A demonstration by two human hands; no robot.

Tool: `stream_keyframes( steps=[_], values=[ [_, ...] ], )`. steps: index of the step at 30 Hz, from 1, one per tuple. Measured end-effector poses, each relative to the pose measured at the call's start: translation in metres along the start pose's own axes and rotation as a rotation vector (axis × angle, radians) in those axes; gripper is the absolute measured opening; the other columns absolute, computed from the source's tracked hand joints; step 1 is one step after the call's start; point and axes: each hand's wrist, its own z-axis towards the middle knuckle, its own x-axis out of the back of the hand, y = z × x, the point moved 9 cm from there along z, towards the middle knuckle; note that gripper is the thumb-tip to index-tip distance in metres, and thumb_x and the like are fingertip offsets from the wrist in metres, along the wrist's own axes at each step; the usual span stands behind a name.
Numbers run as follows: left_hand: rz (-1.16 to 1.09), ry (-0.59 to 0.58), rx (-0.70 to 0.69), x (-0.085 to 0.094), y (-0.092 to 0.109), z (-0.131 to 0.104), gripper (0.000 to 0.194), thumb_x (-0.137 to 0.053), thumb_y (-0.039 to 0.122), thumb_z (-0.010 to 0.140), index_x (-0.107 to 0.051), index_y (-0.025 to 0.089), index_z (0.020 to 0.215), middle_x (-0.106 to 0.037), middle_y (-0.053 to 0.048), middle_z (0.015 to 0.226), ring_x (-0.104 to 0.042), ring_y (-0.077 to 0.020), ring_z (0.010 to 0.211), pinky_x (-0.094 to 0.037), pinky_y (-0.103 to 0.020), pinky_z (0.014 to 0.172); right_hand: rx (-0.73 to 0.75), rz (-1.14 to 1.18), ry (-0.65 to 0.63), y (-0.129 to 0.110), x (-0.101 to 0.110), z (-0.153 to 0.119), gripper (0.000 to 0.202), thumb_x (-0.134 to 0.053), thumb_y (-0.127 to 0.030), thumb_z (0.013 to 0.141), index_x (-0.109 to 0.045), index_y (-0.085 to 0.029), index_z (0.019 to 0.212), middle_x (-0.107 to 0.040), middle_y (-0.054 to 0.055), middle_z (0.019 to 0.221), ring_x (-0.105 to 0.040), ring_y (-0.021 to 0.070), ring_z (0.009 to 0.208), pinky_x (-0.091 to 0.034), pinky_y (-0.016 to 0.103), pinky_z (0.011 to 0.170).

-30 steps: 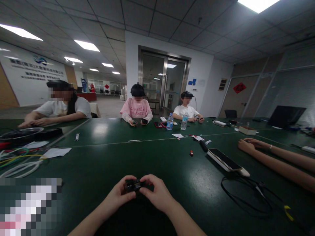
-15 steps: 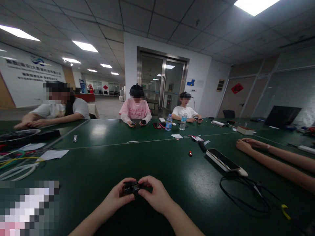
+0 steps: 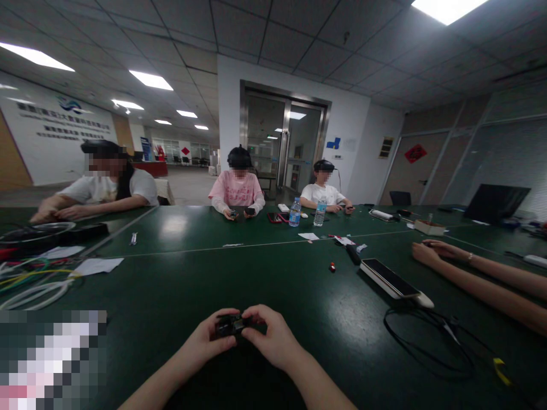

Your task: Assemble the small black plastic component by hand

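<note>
A small dark object [image 3: 231, 324], black with some lighter detail, is held between my two hands just above the green table [image 3: 171, 296]. Its exact kind is too small and dark to make out. My left hand [image 3: 217, 336] grips its left end, thumb below and fingers curled over the top. On the other end, my right hand [image 3: 269, 333] pinches it with thumb and forefinger. Both hands are closed on the object, and the fingers cover part of it.
A white device with a dark screen [image 3: 391, 278] and a looped black cable [image 3: 427, 341] lie to the right. Near another person's forearms [image 3: 482, 279], more items are spread. Bottles [image 3: 294, 212] stand farther off; cables [image 3: 38, 285] and paper [image 3: 99, 266] lie left. Several people sit around the table.
The whole view has shifted slightly, with the surroundings a little farther right. Both hands keep their grip on the small dark object, with hardly any visible movement.
</note>
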Motion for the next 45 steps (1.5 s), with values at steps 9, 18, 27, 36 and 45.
stream_keyframes(
  steps=[9,18,27,36,45],
  values=[
    [0.024,-0.029,-0.006,0.0,0.0,0.001,0.051,-0.076,0.03,0.058,-0.055,0.022,0.105,-0.063,-0.006,0.101,-0.059,-0.0244,0.09,-0.044,-0.041,0.082,0.005,-0.002,-0.01,0.0,-0.002,0.0,0.023,-0.061,-0.019,0.074,-0.059,-0.024,0.096,-0.061,-0.001,0.096,-0.058,0.017,0.089,-0.045,0.032,0.082],
    [0.041,-0.06,-0.049,0.0,-0.001,0.002,0.047,-0.073,0.028,0.062,-0.051,0.024,0.104,-0.06,-0.004,0.101,-0.058,-0.0229,0.09,-0.043,-0.04,0.082,0.026,0.009,0.016,0.003,-0.002,0.001,0.024,-0.061,-0.017,0.073,-0.06,-0.024,0.095,-0.062,0.0,0.093,-0.058,0.0165,0.087,-0.046,0.03,0.078],
    [0.056,-0.045,-0.076,0.0,0.002,0.003,0.044,-0.074,0.026,0.06,-0.053,0.024,0.098,-0.059,-0.002,0.094,-0.057,-0.0215,0.085,-0.043,-0.038,0.078,0.057,0.01,0.001,-0.003,0.0,0.0,0.027,-0.062,-0.016,0.072,-0.06,-0.025,0.097,-0.061,0.0,0.098,-0.057,0.0165,0.092,-0.044,0.032,0.084],
    [0.067,-0.054,-0.061,-0.002,0.004,0.0,0.043,-0.073,0.028,0.062,-0.052,0.023,0.1,-0.058,-0.002,0.094,-0.056,-0.0212,0.087,-0.043,-0.036,0.077,0.098,-0.007,-0.027,-0.01,-0.004,-0.002,0.024,-0.065,-0.02,0.072,-0.065,-0.027,0.095,-0.057,0.003,0.112,-0.052,0.0188,0.107,-0.039,0.036,0.094],
    [0.09,-0.086,-0.092,-0.007,0.007,-0.002,0.038,-0.07,0.026,0.066,-0.052,0.023,0.099,-0.058,-0.001,0.092,-0.056,-0.0195,0.086,-0.042,-0.034,0.076,0.093,-0.058,-0.009,-0.009,-0.004,-0.001,0.026,-0.066,-0.019,0.07,-0.064,-0.027,0.095,-0.058,0.003,0.108,-0.053,0.0183,0.104,-0.04,0.035,0.092]
  ],
)
